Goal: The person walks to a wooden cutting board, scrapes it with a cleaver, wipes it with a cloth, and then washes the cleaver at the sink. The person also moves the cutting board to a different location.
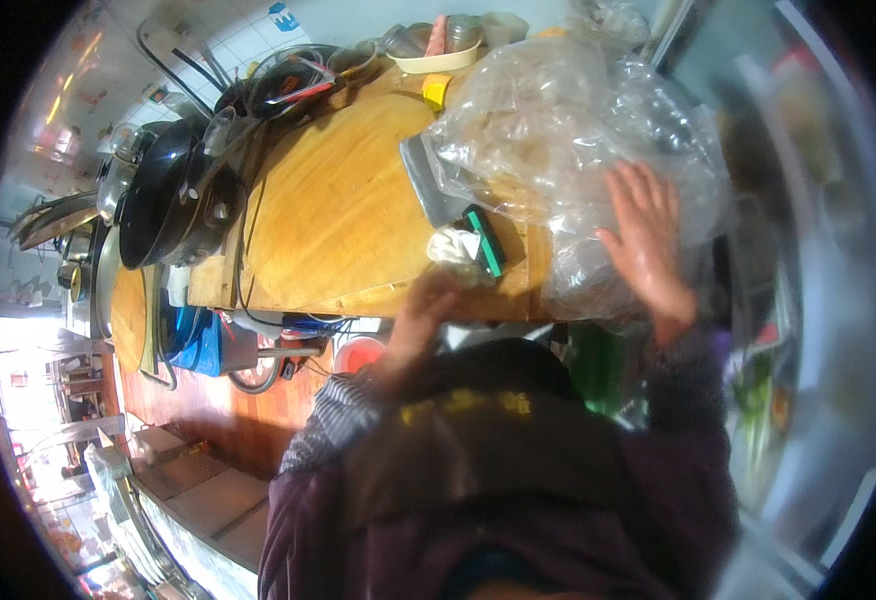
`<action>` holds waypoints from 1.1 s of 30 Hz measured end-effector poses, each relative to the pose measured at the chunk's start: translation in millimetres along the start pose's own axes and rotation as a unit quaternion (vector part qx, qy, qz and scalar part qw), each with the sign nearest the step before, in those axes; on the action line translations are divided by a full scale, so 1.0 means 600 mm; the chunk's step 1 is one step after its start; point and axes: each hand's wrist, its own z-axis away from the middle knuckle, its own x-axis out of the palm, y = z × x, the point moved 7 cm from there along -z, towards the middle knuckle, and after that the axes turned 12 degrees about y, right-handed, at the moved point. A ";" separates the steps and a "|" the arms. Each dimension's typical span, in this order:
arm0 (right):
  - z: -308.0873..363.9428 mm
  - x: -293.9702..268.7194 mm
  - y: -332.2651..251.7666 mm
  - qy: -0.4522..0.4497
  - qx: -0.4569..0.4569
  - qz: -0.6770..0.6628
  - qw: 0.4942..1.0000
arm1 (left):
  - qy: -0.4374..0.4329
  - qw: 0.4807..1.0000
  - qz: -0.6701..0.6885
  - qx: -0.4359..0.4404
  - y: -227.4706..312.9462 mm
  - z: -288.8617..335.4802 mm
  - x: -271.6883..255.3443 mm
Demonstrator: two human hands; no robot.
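My right hand point(646, 235) lies flat on a large, crumpled, clear plastic bag point(548, 110), its fingers stretched and the thumb apart. The bag covers the right part of the wooden tabletop. At the front edge of the wood is my left hand point(423, 318), smeared by motion, so its fingers are hard to read. Just beyond it sits a white crumpled thing point(453, 245), beside a black and green oblong object point(485, 242) whose kind I cannot make out. A grey flat piece point(428, 180) sticks out from under the bag's left side.
A big round wooden board point(338, 200) fills the middle of the table. Black pans point(163, 195) crowd the left, with more cookware behind. A cream tray point(436, 62) of jars stands at the back, near a yellow object point(436, 92). Below left are a blue container point(198, 340) and a red bucket point(360, 352).
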 end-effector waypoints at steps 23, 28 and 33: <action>0.018 0.157 -0.234 -0.184 0.010 -0.292 0.939 | 0.386 0.908 -0.015 0.162 0.025 0.079 -0.337; 0.027 0.206 -0.208 -0.247 0.041 -0.189 0.950 | 0.454 0.878 0.047 0.145 0.005 0.103 -0.420; 0.038 0.183 -0.237 -0.225 -0.065 -0.149 0.961 | 0.486 0.866 0.011 0.115 0.005 0.092 -0.447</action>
